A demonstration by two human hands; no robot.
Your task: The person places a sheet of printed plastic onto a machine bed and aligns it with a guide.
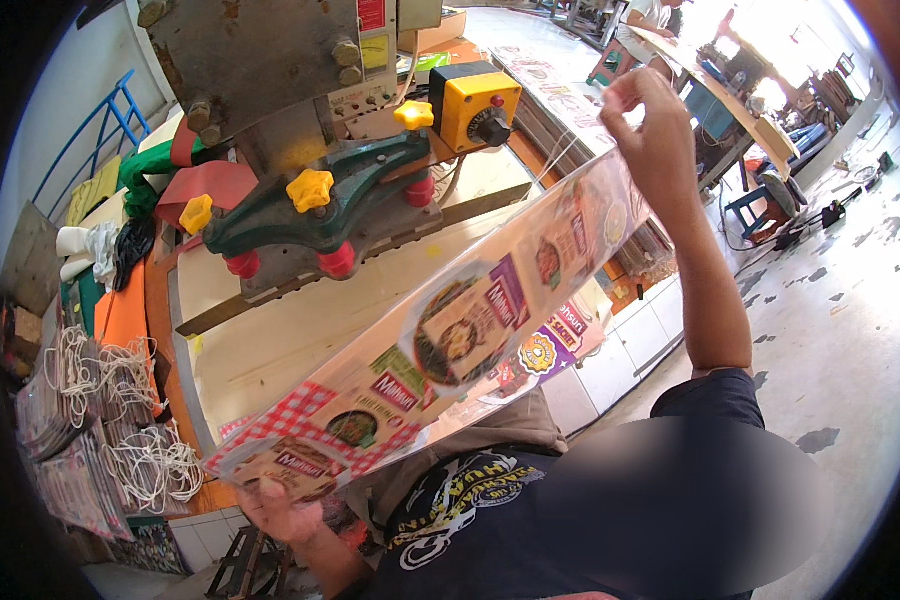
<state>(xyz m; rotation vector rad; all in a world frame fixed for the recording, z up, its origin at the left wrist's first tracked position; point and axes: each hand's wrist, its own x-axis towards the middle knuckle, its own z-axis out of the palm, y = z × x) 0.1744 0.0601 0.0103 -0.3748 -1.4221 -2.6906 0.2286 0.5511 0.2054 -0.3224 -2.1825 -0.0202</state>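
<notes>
A long printed plastic strip (450, 335), with pictures of food bowls and a red checked end, slants across the middle in front of the machine. My left hand (285, 512) grips its lower left end from beneath. Raised at the upper right, my right hand (652, 125) has its fingers curled into a pinch just above the strip's other end. Motion blurs those fingertips, and what they hold is unclear. Thin white cord (562, 150) shows near that end. Below the strip, more printed sheets (545, 350) in purple and orange are partly hidden.
Behind the strip stands a press with a dark green clamp (320, 205), yellow knobs and a yellow control box (477, 108). Its pale worktable (270, 350) lies under the strip. Bundled printed strips with white cords (155, 465) are stacked at left. A person (650, 20) sits far right.
</notes>
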